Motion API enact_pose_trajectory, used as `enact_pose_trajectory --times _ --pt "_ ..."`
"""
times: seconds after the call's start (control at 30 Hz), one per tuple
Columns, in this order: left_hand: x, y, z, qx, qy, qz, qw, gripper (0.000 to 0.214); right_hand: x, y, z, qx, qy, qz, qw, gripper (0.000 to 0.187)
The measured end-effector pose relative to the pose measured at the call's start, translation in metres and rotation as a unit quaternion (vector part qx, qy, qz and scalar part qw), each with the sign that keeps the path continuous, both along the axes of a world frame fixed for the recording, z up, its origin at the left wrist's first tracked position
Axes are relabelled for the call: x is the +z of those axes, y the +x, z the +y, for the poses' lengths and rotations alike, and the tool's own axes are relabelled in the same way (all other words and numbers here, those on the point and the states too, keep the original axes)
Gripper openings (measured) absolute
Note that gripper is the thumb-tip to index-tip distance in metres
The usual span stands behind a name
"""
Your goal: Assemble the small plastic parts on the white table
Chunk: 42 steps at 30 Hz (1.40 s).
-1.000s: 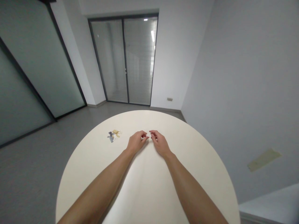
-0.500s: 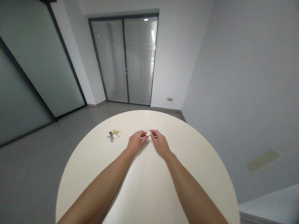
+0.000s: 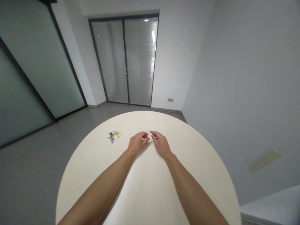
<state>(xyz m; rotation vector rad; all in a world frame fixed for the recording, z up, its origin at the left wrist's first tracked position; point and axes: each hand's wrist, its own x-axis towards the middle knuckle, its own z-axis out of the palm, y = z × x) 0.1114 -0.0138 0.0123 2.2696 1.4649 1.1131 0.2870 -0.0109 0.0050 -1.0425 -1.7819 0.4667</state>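
Pieces of grey and yellow lie loose near the far left edge of the counter. Nearer its far edge, the left hand and right hand nearly meet, each grip narrow (anything pinched, I cannot tell); nothing assembled shows.

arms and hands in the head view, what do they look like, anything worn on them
Both the left hand and the right hand are ungloved. The left forearm and right forearm are bare to the picture's edge, tapering toward the wrists, with no sleeve, watch or bracelet visible. Nail details are too small to tell.
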Motion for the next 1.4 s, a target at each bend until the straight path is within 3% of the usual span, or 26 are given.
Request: enact_pose_trajectory --times 0.3,1.4 --pt "0.0012 0.0015 -0.0007 -0.023 -0.011 -0.011 1.000 0.024 -0.0038 0.0004 0.0029 0.001 0.006 -0.013 1.000 0.033" --pt "0.0055 -0.0004 -0.0031 0.014 -0.032 0.047 0.998 0.020 -0.0014 -0.0002 0.0011 -0.007 -0.036 -0.008 0.999 0.031"
